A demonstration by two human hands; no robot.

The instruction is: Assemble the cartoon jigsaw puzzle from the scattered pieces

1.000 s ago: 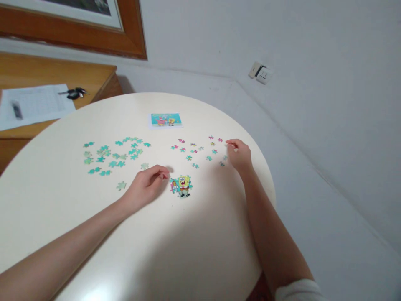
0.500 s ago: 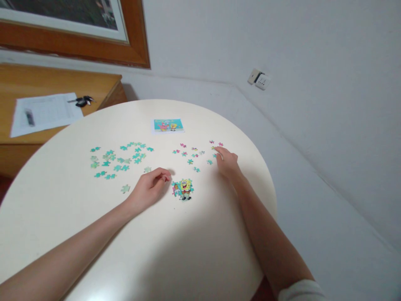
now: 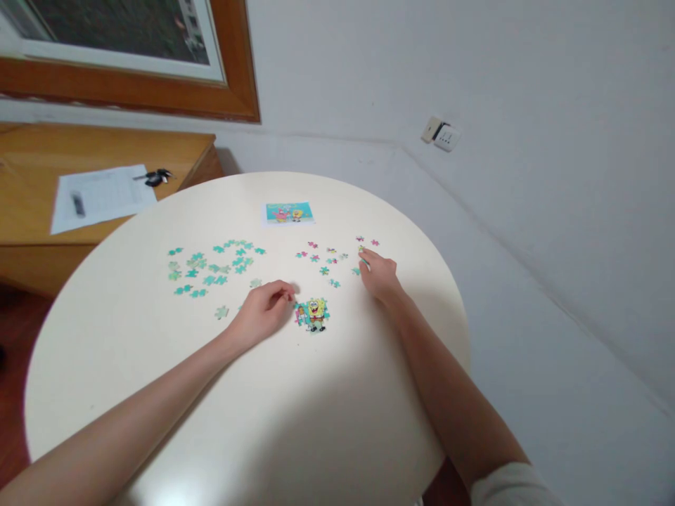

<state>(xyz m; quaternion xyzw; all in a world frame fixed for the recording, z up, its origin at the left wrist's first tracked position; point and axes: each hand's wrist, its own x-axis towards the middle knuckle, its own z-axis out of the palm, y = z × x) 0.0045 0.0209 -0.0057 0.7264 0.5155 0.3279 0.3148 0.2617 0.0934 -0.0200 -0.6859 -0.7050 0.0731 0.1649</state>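
On the round cream table (image 3: 295,429) lies a small joined patch of puzzle (image 3: 314,313) showing a yellow cartoon figure. My left hand (image 3: 264,310) rests just left of it, fingers curled, fingertips close to its edge. My right hand (image 3: 378,274) lies among loose pink and teal pieces (image 3: 323,258), fingers pinched on a small teal piece (image 3: 363,264). A spread of teal pieces (image 3: 215,267) lies to the left. A small reference picture (image 3: 288,212) sits at the far side.
A wooden desk (image 3: 100,154) stands behind the table on the left, with a sheet of paper (image 3: 103,197) and dark keys (image 3: 155,177) on it. A framed picture (image 3: 131,56) hangs above. A wall socket (image 3: 441,133) is at the right.
My right hand has moved left from the far right pieces toward the middle scatter and pinched a teal piece. My left hand stays beside the joined patch. The camera has shifted slightly.
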